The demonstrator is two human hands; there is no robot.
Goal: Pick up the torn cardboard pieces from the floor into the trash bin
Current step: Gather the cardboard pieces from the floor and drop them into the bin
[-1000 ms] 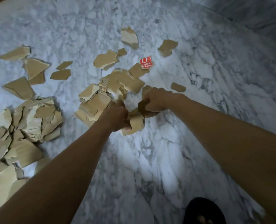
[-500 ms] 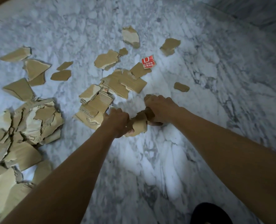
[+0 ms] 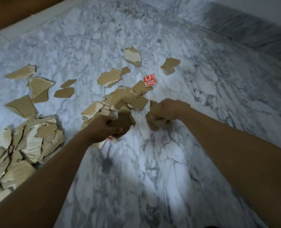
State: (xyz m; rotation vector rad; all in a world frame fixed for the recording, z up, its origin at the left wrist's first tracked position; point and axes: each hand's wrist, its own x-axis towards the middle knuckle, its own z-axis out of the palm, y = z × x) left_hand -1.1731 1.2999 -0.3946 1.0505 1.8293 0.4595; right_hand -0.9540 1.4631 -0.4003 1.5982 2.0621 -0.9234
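Torn brown cardboard pieces lie scattered over the marble floor (image 3: pixel 136 170). My left hand (image 3: pixel 103 129) grips a flat brown piece (image 3: pixel 124 121) just above the floor, beside a central heap of pieces (image 3: pixel 125 98). My right hand (image 3: pixel 167 109) grips a bunch of cardboard scraps (image 3: pixel 154 123), a little apart from the left hand. A small red printed scrap (image 3: pixel 149 79) lies beyond the heap. No trash bin is in view.
A large pile of cardboard (image 3: pixel 21 148) covers the floor at the left. Single pieces lie farther off, such as a pale one (image 3: pixel 133 55) and a brown one (image 3: pixel 170 65). A wooden edge (image 3: pixel 13 12) runs along the top left, a grey skirting (image 3: pixel 251 30) at the top right.
The hands were together on one clump of cardboard; now they are apart, each holding its own pieces. The foot at the bottom edge has dropped out of view.
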